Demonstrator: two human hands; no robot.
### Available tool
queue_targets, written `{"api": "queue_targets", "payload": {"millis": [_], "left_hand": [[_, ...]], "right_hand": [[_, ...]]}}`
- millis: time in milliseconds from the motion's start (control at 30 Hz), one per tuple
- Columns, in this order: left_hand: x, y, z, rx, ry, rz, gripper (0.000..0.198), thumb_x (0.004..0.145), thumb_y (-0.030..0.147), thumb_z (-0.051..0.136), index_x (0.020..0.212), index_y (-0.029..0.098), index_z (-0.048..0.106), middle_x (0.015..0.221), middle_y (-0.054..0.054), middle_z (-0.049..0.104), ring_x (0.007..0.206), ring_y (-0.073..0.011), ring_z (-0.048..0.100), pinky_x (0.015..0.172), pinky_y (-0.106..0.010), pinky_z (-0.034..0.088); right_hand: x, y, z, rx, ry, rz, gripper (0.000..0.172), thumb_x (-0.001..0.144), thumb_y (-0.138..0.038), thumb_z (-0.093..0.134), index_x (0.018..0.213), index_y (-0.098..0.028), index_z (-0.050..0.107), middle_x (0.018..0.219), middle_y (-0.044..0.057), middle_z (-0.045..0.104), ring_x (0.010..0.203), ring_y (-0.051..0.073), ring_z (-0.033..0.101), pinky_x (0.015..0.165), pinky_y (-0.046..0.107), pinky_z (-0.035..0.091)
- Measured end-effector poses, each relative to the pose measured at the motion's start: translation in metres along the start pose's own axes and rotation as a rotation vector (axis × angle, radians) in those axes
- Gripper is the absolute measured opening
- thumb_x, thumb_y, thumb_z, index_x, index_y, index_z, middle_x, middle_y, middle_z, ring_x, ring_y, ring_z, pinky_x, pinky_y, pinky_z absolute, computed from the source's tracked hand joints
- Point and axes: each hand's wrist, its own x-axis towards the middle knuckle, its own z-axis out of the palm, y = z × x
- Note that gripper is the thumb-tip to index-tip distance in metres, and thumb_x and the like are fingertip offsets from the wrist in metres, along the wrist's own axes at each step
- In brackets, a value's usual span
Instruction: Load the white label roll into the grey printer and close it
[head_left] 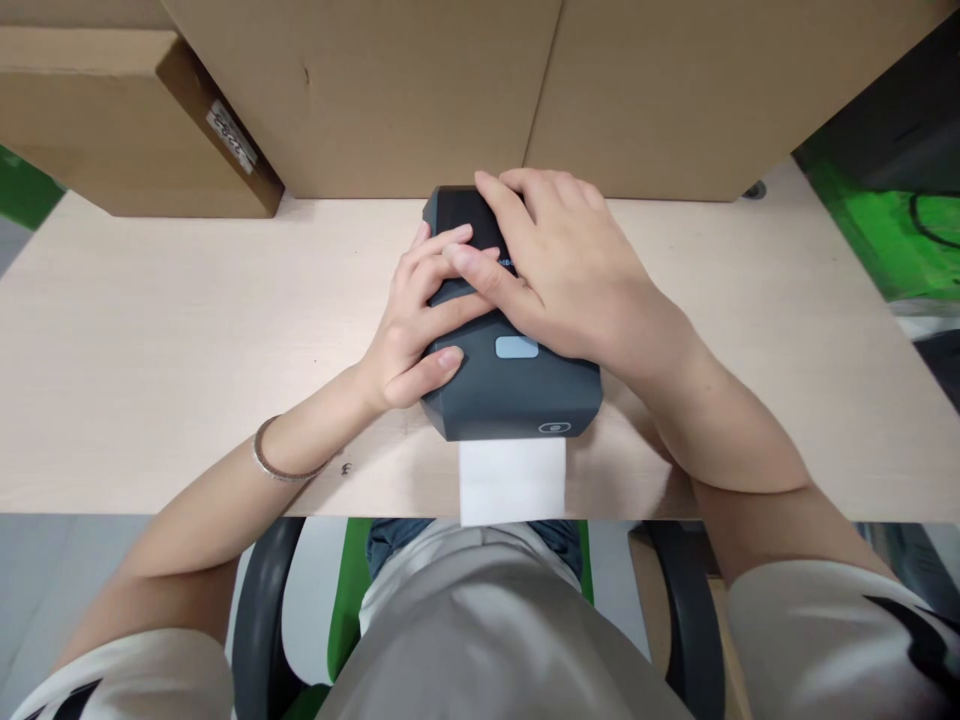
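A dark grey label printer (510, 390) stands on the table, with a light blue button on its top and a blank white paper label (512, 482) hanging out of its front over the table edge. My left hand (424, 315) lies on the printer's left side and lid, fingers spread, thumb near the front. Across the lid's right half rests my right hand (574, 265), its fingers stretched toward the back edge and its thumb over my left fingertips. Much of the lid and its lettering is hidden under both hands.
Large cardboard boxes (420, 100) stand right behind the printer along the back of the pale wooden table (187, 350). A smaller cardboard box (90, 130) with a handwritten label sits at the back left. Black chair armrests (262, 610) flank my body below the table edge.
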Motion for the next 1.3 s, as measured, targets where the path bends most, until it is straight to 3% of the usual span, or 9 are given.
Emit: {"api": "queue_targets", "payload": {"millis": [300, 433, 533, 633, 700, 833, 967, 1133, 1300], "left_hand": [[0.011, 0.009, -0.002, -0.11, 0.045, -0.105, 0.049, 0.097, 0.075, 0.052, 0.126, 0.043, 0.076, 0.134, 0.003, 0.075, 0.146, -0.0396, 0.06, 0.139, -0.073, 0.021], [0.011, 0.022, 0.0, -0.084, 0.067, 0.003, 0.035, 0.104, 0.058, 0.048, 0.125, 0.046, 0.073, 0.13, 0.005, 0.077, 0.144, -0.0334, 0.063, 0.138, -0.066, 0.032], [0.012, 0.025, -0.001, -0.124, 0.068, -0.033, 0.037, 0.105, 0.061, 0.048, 0.114, 0.041, 0.077, 0.125, 0.003, 0.079, 0.138, -0.0326, 0.067, 0.137, -0.066, 0.033], [0.012, 0.023, -0.004, -0.121, 0.016, -0.037, 0.044, 0.106, 0.065, 0.043, 0.111, 0.039, 0.079, 0.128, 0.001, 0.077, 0.136, -0.0313, 0.068, 0.136, -0.064, 0.036], [0.011, 0.02, -0.005, -0.067, -0.035, 0.008, 0.044, 0.107, 0.061, 0.04, 0.115, 0.041, 0.078, 0.136, 0.001, 0.074, 0.136, -0.0303, 0.068, 0.134, -0.063, 0.04], [0.01, 0.016, -0.006, 0.073, 0.023, 0.122, 0.039, 0.108, 0.045, 0.04, 0.121, 0.041, 0.077, 0.15, 0.004, 0.066, 0.138, -0.0297, 0.066, 0.128, -0.06, 0.05], [0.014, 0.017, -0.004, 0.17, 0.067, 0.255, 0.039, 0.104, 0.035, 0.04, 0.124, 0.039, 0.074, 0.155, 0.004, 0.059, 0.14, -0.0255, 0.063, 0.126, -0.047, 0.054], [0.018, 0.023, -0.003, 0.194, 0.086, 0.239, 0.036, 0.102, 0.03, 0.041, 0.118, 0.035, 0.073, 0.147, 0.002, 0.064, 0.14, -0.029, 0.064, 0.121, -0.052, 0.057], [0.018, 0.024, -0.005, 0.225, 0.05, 0.24, 0.037, 0.103, 0.034, 0.039, 0.119, 0.035, 0.072, 0.14, -0.002, 0.067, 0.143, -0.0295, 0.062, 0.121, -0.054, 0.056]], "right_hand": [[0.002, 0.01, -0.003, 0.043, -0.047, -0.049, 0.073, 0.104, -0.071, 0.028, 0.162, -0.03, 0.046, 0.165, 0.009, 0.049, 0.16, 0.039, 0.035, 0.135, 0.057, 0.025], [0.006, 0.033, -0.016, 0.077, -0.216, -0.072, 0.086, 0.103, -0.075, 0.026, 0.17, -0.024, 0.036, 0.179, 0.005, 0.028, 0.168, 0.034, 0.021, 0.141, 0.053, 0.014], [0.004, 0.051, -0.032, 0.14, -0.293, -0.11, 0.085, 0.096, -0.071, 0.047, 0.168, -0.026, 0.042, 0.18, 0.001, 0.026, 0.168, 0.038, 0.02, 0.139, 0.061, 0.02], [-0.004, 0.056, -0.05, 0.172, -0.214, -0.168, 0.053, 0.091, -0.059, 0.064, 0.139, -0.038, 0.07, 0.161, -0.001, 0.056, 0.15, 0.037, 0.052, 0.125, 0.058, 0.045], [-0.012, 0.051, -0.059, 0.155, -0.137, -0.194, 0.029, 0.089, -0.059, 0.068, 0.109, -0.04, 0.078, 0.126, 0.003, 0.073, 0.115, 0.032, 0.07, 0.1, 0.051, 0.059], [-0.026, 0.033, -0.064, 0.086, -0.131, -0.288, 0.028, 0.098, -0.052, 0.057, 0.081, -0.038, 0.074, 0.075, 0.0, 0.07, 0.064, 0.02, 0.062, 0.069, 0.045, 0.053], [-0.031, 0.019, -0.058, -0.041, -0.194, -0.293, 0.03, 0.1, -0.043, 0.051, 0.086, -0.041, 0.077, 0.074, -0.003, 0.075, 0.065, 0.02, 0.063, 0.067, 0.042, 0.049], [-0.036, 0.003, -0.055, -0.21, -0.297, -0.228, 0.033, 0.097, -0.026, 0.048, 0.087, -0.033, 0.078, 0.088, -0.004, 0.08, 0.07, 0.02, 0.062, 0.062, 0.039, 0.037], [-0.04, -0.003, -0.054, -0.279, -0.318, -0.139, 0.032, 0.097, -0.025, 0.046, 0.078, -0.029, 0.072, 0.073, -0.002, 0.073, 0.061, 0.019, 0.052, 0.06, 0.037, 0.031]]}}
